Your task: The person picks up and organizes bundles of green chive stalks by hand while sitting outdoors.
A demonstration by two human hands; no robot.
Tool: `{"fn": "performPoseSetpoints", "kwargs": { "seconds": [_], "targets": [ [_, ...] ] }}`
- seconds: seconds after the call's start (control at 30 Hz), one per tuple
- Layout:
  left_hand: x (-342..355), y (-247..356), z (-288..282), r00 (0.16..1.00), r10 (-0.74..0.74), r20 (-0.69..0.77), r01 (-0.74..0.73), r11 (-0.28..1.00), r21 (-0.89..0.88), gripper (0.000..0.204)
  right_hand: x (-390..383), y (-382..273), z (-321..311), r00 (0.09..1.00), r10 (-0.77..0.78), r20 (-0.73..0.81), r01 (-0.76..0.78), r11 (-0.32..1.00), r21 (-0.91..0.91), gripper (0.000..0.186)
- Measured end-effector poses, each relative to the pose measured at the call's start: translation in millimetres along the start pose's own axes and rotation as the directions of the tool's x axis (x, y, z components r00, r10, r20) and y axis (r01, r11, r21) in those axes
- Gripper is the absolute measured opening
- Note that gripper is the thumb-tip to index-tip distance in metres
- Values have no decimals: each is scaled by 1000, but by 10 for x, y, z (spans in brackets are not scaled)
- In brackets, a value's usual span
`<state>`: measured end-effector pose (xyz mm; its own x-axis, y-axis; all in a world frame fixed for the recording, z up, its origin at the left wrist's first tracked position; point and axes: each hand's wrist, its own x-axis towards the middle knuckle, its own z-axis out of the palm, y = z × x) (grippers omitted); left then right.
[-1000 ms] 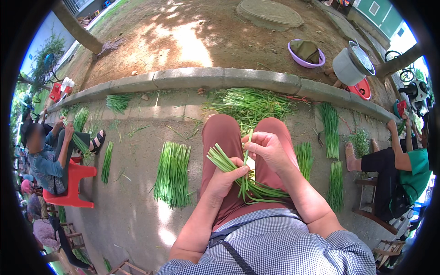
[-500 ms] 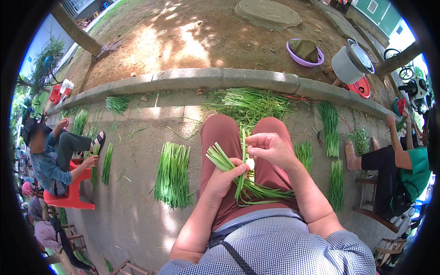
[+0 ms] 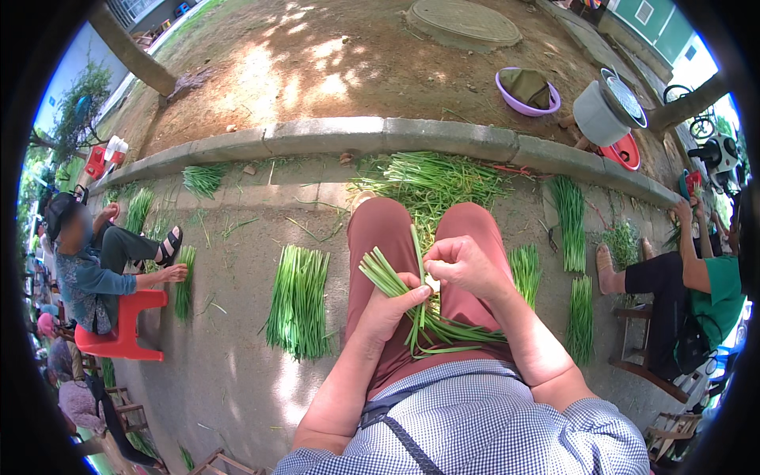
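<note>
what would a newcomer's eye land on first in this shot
First, the bunch of chive-like greens gripped in the left hand over the lap, with the right hand close beside it. Next, the red plastic stool under a seated person at far left. Then the lilac basin beyond the kerb, upper right.

The left hand (image 3: 389,307) covers the middle part of the green stalks (image 3: 381,271) in its grip. At the fingertips of the right hand (image 3: 469,267), it is too small to tell whether something thin is pinched. The knees (image 3: 380,227) hide the near part of the heap of greens (image 3: 447,176), and the right knee overlaps a bunch (image 3: 526,271) beside it. A dark cloth (image 3: 525,85) conceals the bottom of the purple basin (image 3: 532,111). The person in green (image 3: 718,285) is partly cut off by the right edge.
</note>
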<state>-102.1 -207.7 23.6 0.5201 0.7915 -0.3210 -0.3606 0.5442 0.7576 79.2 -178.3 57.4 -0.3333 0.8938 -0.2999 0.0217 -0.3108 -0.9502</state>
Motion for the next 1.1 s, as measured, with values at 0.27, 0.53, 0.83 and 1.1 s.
{"fn": "performPoseSetpoints", "kwargs": {
  "seconds": [0.27,0.53,0.83,1.1],
  "targets": [
    [-12,-22,-36,998,-59,4,60,996,-69,14,17,52,-34,988,-81,-133,92,993,79,12],
    [-5,-19,-23,1000,-8,22,10,997,-75,18,-20,70,31,990,-19,139,-11,977,214,17],
    [23,-53,-1,998,32,-54,-29,998,52,11,25,70,29,994,-109,-18,104,975,-195,21],
    [30,-52,-56,999,9,38,-8,999,-41,16,14,22,-68,997,-68,27,66,997,49,16]
  ]
}}
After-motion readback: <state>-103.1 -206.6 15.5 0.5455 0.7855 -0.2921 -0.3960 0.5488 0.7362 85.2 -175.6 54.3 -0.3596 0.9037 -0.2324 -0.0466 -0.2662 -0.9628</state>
